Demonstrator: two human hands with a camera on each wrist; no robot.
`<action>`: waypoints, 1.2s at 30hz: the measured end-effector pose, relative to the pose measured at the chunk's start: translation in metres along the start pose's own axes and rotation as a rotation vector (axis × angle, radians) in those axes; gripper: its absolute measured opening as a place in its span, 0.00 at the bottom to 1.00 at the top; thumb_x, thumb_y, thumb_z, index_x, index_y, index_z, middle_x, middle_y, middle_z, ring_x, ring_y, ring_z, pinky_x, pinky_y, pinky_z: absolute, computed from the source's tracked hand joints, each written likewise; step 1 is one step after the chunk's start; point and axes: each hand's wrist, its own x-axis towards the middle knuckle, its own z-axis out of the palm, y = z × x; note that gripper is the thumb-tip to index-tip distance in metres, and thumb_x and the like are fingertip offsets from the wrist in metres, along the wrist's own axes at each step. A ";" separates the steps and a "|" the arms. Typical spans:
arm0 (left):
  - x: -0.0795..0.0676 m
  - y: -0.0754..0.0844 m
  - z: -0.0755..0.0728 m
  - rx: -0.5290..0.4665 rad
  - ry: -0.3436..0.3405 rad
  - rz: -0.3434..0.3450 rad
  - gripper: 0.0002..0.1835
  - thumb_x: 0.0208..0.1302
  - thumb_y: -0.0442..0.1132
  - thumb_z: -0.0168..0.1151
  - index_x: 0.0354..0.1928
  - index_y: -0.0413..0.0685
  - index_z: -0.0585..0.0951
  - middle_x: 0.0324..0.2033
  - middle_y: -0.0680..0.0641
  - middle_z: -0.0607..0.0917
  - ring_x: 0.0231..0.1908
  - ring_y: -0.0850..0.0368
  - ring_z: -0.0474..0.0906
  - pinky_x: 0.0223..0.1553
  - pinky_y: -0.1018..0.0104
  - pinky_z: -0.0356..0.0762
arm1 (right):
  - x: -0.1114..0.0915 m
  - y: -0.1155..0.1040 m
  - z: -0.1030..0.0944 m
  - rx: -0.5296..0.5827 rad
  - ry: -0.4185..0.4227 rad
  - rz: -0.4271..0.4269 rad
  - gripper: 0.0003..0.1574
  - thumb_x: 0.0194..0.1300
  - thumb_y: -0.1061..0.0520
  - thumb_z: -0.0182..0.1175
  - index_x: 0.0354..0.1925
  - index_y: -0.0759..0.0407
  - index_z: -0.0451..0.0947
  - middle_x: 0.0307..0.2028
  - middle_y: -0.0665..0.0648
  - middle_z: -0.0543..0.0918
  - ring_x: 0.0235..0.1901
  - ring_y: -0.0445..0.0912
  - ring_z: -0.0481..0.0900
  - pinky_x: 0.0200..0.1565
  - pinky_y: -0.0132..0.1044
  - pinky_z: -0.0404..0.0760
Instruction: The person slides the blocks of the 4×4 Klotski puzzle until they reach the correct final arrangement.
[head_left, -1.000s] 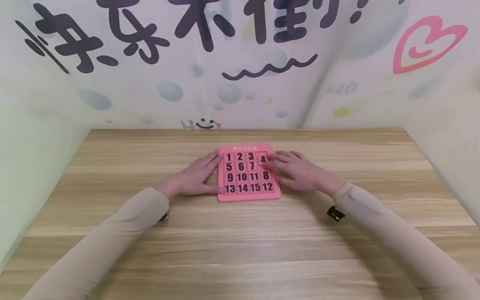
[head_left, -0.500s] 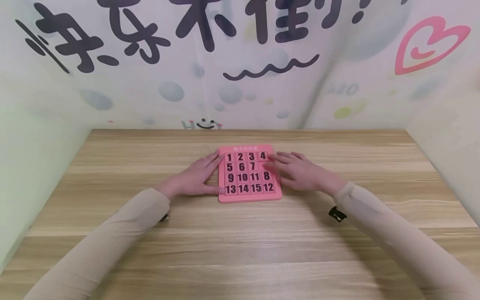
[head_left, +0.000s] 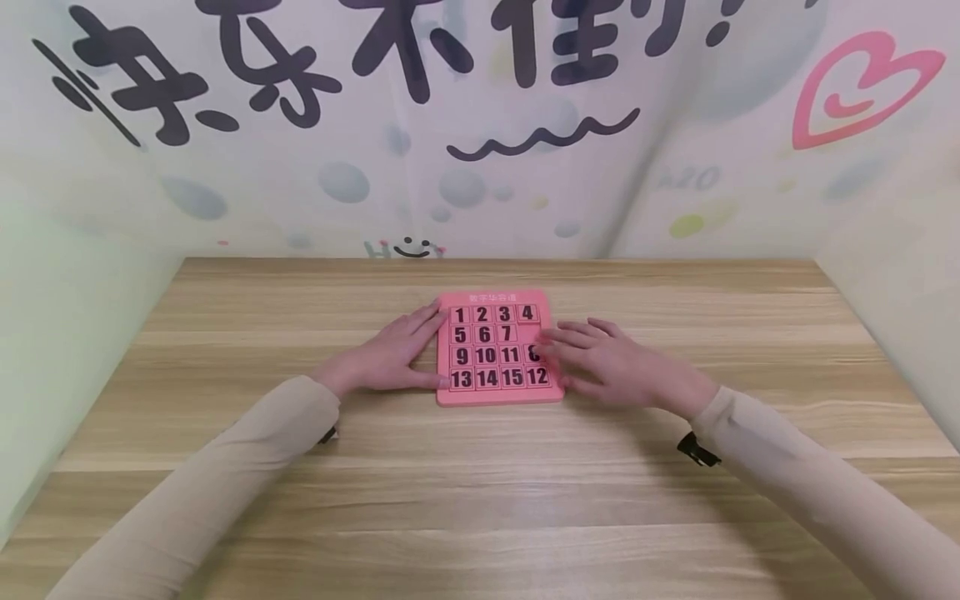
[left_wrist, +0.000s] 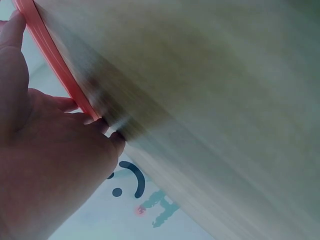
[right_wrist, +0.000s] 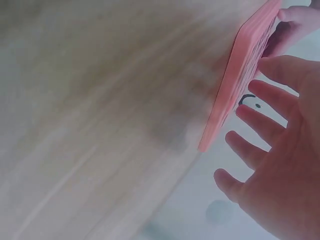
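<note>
A pink sliding number puzzle (head_left: 498, 398) lies flat toward the back of the table, its black-numbered tiles in rows. The top row reads 1, 2, 3, 4. Right of the 7 tile (head_left: 507, 333) is a tile-free slot. My left hand (head_left: 390, 354) rests along the puzzle's left edge, fingertips at the upper corner and thumb on the lower frame. In the left wrist view its fingers meet the red-looking side (left_wrist: 62, 75). My right hand (head_left: 611, 362) has its fingers spread over the right edge, index fingertip at the 8 tile (head_left: 533, 353), partly hiding it.
The wood-grain table (head_left: 450, 500) reaches back to a white wall covering (head_left: 300, 200) with large black characters and a pink heart. Pale side walls (head_left: 67, 333) flank it. A black wrist device (head_left: 697, 450) sits under the right sleeve.
The 4 tile moved up into the top row's right corner. My right hand then shifted slightly right and toward me, from the 4 tile to the 8 tile. My left hand stayed put.
</note>
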 end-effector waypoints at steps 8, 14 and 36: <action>0.000 0.000 0.000 -0.006 0.001 0.006 0.56 0.60 0.59 0.64 0.75 0.37 0.42 0.74 0.37 0.36 0.73 0.41 0.34 0.71 0.49 0.34 | -0.002 -0.003 0.007 0.013 0.003 -0.032 0.32 0.68 0.51 0.57 0.69 0.52 0.67 0.69 0.59 0.65 0.68 0.61 0.59 0.65 0.67 0.50; 0.000 0.001 -0.001 -0.006 -0.002 0.002 0.56 0.60 0.59 0.64 0.75 0.37 0.42 0.74 0.37 0.36 0.73 0.41 0.34 0.71 0.49 0.34 | 0.004 0.002 0.007 -0.028 0.027 0.000 0.31 0.69 0.50 0.56 0.68 0.50 0.68 0.69 0.58 0.66 0.68 0.62 0.58 0.64 0.67 0.50; 0.000 0.002 -0.001 -0.006 0.000 0.005 0.56 0.60 0.58 0.64 0.75 0.35 0.42 0.74 0.36 0.37 0.73 0.40 0.35 0.71 0.49 0.35 | 0.004 -0.007 0.000 -0.043 -0.011 -0.020 0.32 0.71 0.48 0.54 0.70 0.49 0.65 0.69 0.57 0.65 0.68 0.59 0.58 0.65 0.67 0.50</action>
